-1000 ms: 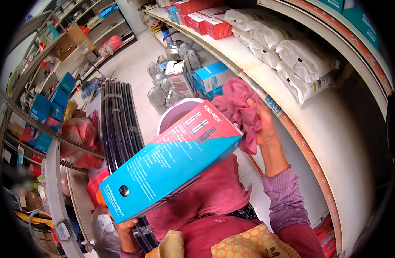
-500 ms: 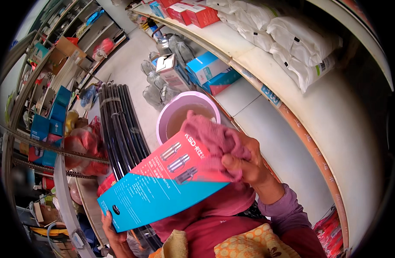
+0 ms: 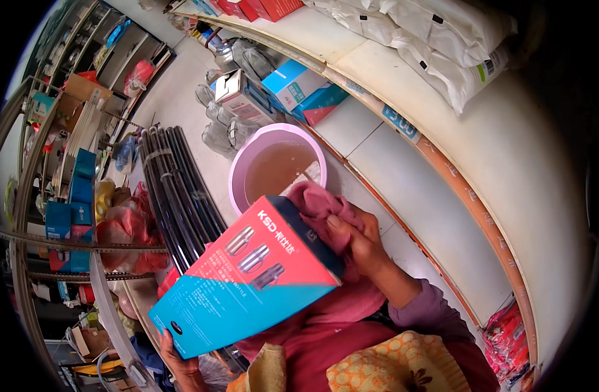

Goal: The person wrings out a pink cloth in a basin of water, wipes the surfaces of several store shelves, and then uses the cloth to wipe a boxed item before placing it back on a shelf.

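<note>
A red and blue cardboard box (image 3: 214,307) with pictures of vacuum bottles on its face is tilted in front of me. My left hand (image 3: 180,361) grips its lower left corner, the fingers partly hidden behind it. At the opposite end, my right hand (image 3: 361,242) is closed on a dusty-pink cloth (image 3: 322,208), which lies against the box's dark end panel. Just beyond the cloth, a pink basin (image 3: 239,171) of brownish water stands on the floor, with a pale cloth (image 3: 306,178) partly in it.
Long dark tubes (image 3: 175,196) lie bundled left of the basin. Grey plastic-wrapped items (image 3: 224,130) and boxes (image 3: 296,88) stand beyond it. A curved white shelf (image 3: 404,111) with white bags (image 3: 443,52) runs along the right; metal racks (image 3: 25,215) crowd the left.
My right hand and the cloth have moved down and slightly right, off the printed face to the box's end. The box has turned, so its dark end panel now shows.
</note>
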Demonstrator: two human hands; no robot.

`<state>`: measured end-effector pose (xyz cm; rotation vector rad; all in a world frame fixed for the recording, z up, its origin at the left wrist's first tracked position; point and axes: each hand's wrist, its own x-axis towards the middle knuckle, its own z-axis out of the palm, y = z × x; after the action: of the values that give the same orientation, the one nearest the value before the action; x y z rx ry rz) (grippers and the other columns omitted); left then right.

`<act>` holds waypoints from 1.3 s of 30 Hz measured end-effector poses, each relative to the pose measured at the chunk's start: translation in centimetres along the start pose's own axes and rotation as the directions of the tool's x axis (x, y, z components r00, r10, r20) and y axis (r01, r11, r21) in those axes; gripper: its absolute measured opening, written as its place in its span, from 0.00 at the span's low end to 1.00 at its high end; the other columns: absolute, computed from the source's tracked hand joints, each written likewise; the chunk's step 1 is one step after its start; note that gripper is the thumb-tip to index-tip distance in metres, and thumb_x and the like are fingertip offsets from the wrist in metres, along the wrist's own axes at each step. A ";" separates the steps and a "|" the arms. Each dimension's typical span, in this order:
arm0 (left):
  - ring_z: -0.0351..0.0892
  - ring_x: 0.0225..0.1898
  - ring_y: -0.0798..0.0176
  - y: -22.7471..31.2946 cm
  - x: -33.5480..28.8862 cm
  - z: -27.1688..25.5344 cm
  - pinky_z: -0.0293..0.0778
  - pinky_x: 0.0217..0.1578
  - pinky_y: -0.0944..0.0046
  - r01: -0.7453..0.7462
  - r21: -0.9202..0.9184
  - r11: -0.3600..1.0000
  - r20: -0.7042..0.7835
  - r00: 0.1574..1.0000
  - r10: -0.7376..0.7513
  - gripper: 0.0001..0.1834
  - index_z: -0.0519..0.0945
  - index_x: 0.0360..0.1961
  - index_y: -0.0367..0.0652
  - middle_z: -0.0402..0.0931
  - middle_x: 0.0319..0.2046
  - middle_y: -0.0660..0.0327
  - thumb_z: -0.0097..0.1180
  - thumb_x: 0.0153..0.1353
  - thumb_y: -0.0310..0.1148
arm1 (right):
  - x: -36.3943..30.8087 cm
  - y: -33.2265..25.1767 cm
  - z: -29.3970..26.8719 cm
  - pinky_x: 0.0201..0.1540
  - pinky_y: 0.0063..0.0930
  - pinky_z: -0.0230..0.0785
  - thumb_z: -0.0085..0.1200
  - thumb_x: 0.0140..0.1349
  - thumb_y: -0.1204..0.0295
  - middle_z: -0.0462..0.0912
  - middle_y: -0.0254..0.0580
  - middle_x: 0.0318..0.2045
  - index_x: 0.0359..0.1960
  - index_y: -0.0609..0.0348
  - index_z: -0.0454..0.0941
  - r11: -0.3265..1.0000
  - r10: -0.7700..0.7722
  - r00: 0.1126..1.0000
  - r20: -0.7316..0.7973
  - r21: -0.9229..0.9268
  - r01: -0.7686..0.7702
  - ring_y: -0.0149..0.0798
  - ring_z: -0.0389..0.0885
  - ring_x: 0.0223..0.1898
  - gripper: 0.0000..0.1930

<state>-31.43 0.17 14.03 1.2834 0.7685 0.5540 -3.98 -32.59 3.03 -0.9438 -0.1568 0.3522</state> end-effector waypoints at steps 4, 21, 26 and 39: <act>0.75 0.48 0.59 -0.3 0.0 1.3 0.74 0.47 0.55 0.026 -0.012 1.000 -0.011 1.000 -0.027 0.24 0.66 0.57 0.42 0.74 0.48 0.59 0.52 0.63 0.40 | -0.9 -7.8 3.2 0.46 0.20 0.66 0.55 0.60 0.69 0.80 0.37 0.40 0.56 0.68 0.69 0.992 -0.127 0.976 0.178 0.047 0.121 0.25 0.75 0.41 0.23; 0.75 0.48 0.59 0.6 0.0 3.6 0.72 0.48 0.56 0.022 -0.014 1.000 -0.071 0.997 -0.023 0.24 0.66 0.57 0.42 0.74 0.49 0.58 0.53 0.62 0.39 | 2.4 -1.2 2.0 0.39 0.16 0.65 0.53 0.62 0.68 0.80 0.30 0.32 0.47 0.66 0.76 0.987 -0.159 0.986 -0.048 -0.027 0.158 0.21 0.72 0.34 0.16; 0.74 0.48 0.60 0.4 -0.6 2.8 0.72 0.49 0.57 0.002 -0.019 1.000 -0.046 0.999 -0.003 0.25 0.65 0.58 0.42 0.74 0.48 0.60 0.54 0.62 0.38 | 2.5 1.1 -0.1 0.39 0.17 0.67 0.54 0.62 0.67 0.81 0.33 0.35 0.45 0.65 0.78 0.998 0.003 0.994 -0.107 0.064 0.004 0.23 0.75 0.35 0.14; 0.74 0.49 0.58 0.4 -1.3 5.7 0.72 0.50 0.56 -0.045 -0.026 0.999 -0.009 0.999 0.045 0.30 0.62 0.60 0.40 0.72 0.50 0.56 0.55 0.60 0.39 | 0.2 -10.4 10.1 0.57 0.69 0.54 0.58 0.51 0.60 0.74 0.69 0.48 0.48 0.69 0.72 -0.074 -0.240 0.663 0.709 -0.695 0.715 0.69 0.70 0.53 0.27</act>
<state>-27.88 -4.29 15.22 1.2773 0.7378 0.6043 -4.34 -30.38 17.37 -2.0675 -1.2659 -0.4486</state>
